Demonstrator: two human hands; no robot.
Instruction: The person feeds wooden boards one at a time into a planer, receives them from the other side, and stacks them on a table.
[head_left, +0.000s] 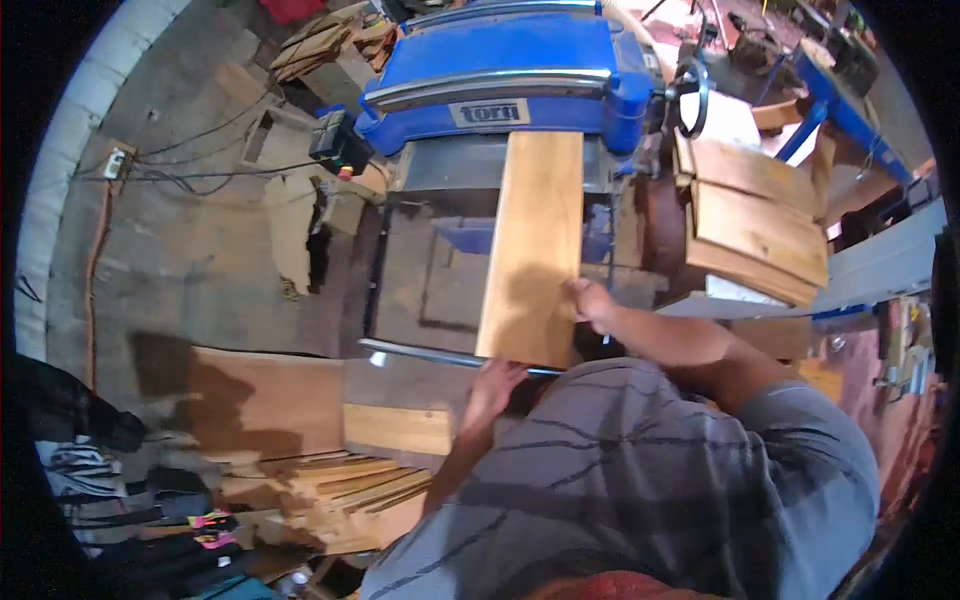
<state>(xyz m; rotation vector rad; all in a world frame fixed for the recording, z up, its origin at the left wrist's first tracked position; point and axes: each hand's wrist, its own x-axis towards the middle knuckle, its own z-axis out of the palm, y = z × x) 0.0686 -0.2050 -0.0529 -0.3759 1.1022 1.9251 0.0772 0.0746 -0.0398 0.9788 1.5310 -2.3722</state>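
Observation:
A long wooden board [540,220] lies lengthwise on the planer's infeed frame, its far end under the front of the blue thickness planer [495,60]. My right hand [592,303] grips the board's right edge, thumb on top and the other fingers hidden beneath. At the near end, my left hand [490,388] is closed against the board's left corner, beside the metal roller bar [430,354]; its fingertips are partly hidden.
Planed boards [760,225] are stacked to the right of the planer, near its handwheel [692,98]. A black switch box [338,140] hangs at its left, with cables across the floor. Thin wooden boards [350,485] are piled at the lower left.

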